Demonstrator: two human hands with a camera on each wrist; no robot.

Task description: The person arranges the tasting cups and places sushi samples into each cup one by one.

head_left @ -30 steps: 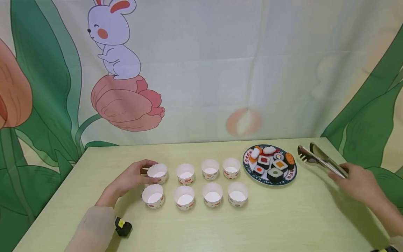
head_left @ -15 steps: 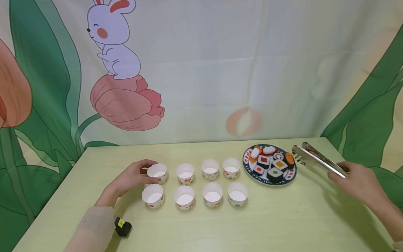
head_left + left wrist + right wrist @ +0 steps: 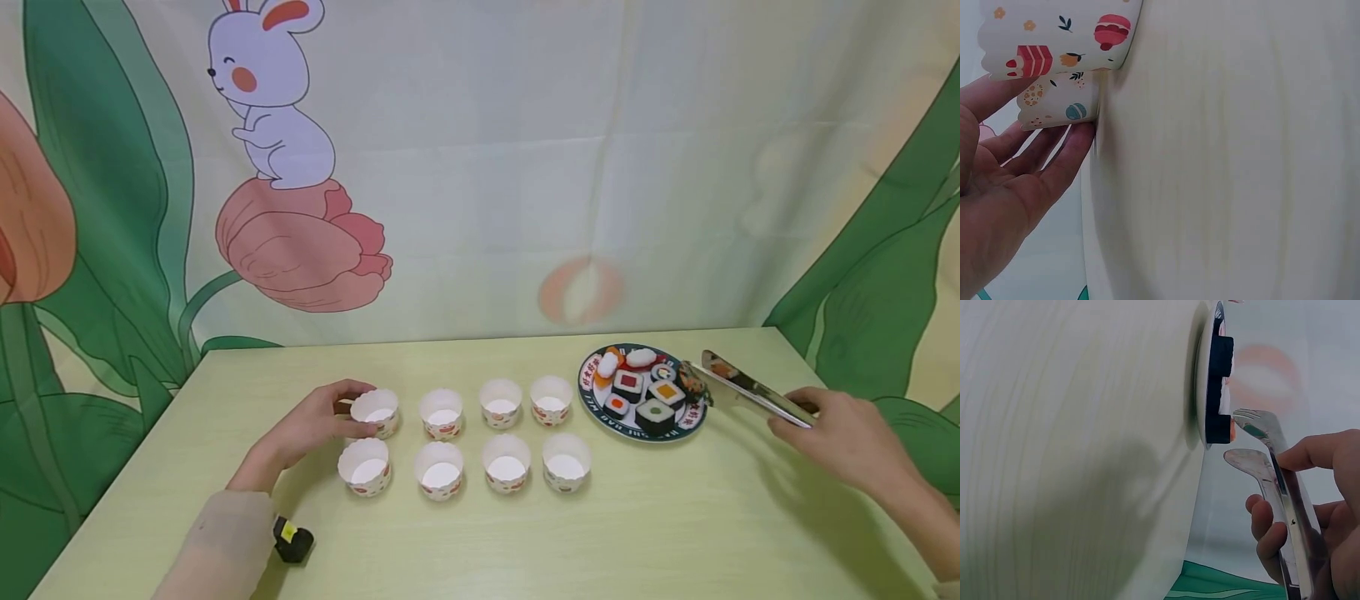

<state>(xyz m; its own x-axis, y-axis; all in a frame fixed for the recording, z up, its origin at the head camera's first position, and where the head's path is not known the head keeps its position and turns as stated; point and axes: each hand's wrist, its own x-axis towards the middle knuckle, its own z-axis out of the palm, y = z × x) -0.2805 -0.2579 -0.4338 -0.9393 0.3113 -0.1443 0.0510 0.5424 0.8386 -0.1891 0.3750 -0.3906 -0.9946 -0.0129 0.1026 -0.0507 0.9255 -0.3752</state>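
My left hand [image 3: 322, 421] holds the back-left paper baking cup [image 3: 378, 408], thumb at its front side and fingers round the back. In the left wrist view the fingers [image 3: 1066, 153] lie along that cup's wall. On the right, my right hand [image 3: 855, 433] grips metal serving tongs [image 3: 757, 398]. Their fork and spoon ends stand apart at the right edge of a patterned plate [image 3: 600, 414] of toy sushi. The right wrist view shows the fork tip right at an orange-topped sushi piece [image 3: 1218, 429]. From the head that piece is partly hidden by the tongs.
Several more paper cups [image 3: 439, 472] stand upright in two rows left of the plate. A black device with a yellow mark [image 3: 292, 542] sits beside the left forearm. Behind the pale table [image 3: 660, 533] hangs a printed curtain [image 3: 480, 183].
My right hand has moved the tongs left and down, from the air right of the plate to the orange-topped sushi piece. The left hand and the cups have stayed put.
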